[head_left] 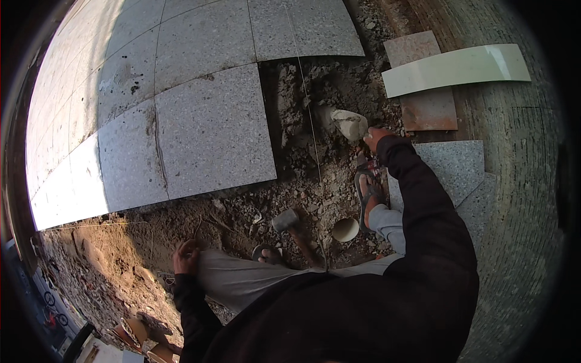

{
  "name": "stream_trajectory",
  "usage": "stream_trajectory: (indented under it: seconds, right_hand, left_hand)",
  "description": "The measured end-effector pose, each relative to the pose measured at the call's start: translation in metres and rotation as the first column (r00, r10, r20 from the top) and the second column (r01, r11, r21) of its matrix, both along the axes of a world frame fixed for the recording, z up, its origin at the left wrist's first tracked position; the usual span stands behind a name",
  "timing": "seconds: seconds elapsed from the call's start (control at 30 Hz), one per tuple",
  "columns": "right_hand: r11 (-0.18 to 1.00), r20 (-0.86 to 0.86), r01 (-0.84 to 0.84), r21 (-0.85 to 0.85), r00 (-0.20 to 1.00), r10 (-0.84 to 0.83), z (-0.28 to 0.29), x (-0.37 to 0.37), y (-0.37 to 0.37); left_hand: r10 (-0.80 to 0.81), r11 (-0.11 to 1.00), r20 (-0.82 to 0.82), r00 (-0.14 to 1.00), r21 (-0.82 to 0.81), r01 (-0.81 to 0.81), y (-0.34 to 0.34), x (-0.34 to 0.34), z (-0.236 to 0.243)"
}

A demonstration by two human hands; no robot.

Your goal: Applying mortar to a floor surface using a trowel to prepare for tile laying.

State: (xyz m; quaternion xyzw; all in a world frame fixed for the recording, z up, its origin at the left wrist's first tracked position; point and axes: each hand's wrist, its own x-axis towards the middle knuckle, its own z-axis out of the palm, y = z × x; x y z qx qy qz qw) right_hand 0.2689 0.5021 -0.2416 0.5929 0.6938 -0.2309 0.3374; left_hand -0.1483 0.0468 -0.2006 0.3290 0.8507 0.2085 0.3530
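Note:
My right hand (376, 138) is closed at the near end of a pale, leaf-shaped trowel (350, 124), whose blade lies over the dark wet mortar (302, 130). Its handle is hidden in my fingers. My left hand (186, 256) rests at my left knee with loosely bent fingers and nothing visible in it. A speckled grey tile (212, 130) borders the mortar bed on the left. Across the bed runs a taut string (315, 142). Between my feet stands a hammer (285, 221) with a blocky grey head and wooden handle, beside a round cream-coloured container (345, 230).
More laid tiles (203, 36) spread to the far left. On the right, a curved-looking pale green strip (457, 69) crosses a brownish tile (430, 112). Loose speckled tiles (445, 166) lie beside my right arm. Rubble and soil (109, 254) cover the near left ground.

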Motion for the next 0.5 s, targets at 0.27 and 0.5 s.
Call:
stream_trajectory:
  seconds: [0.27, 0.5]
  right_hand:
    - [0.977, -0.290, -0.083, 0.194, 0.947, 0.138, -0.037, -0.067, 0.128]
    - [0.701, -0.103, -0.702, -0.127, 0.712, 0.695, -0.054, -0.122, 0.161]
  left_hand:
    - [0.161, 0.978, -0.147, 0.976, -0.112, -0.178, -0.045, 0.068, 0.058]
    - [0.393, 0.880, -0.266, 0.880, -0.169, -0.444, -0.077, 0.194, 0.110]
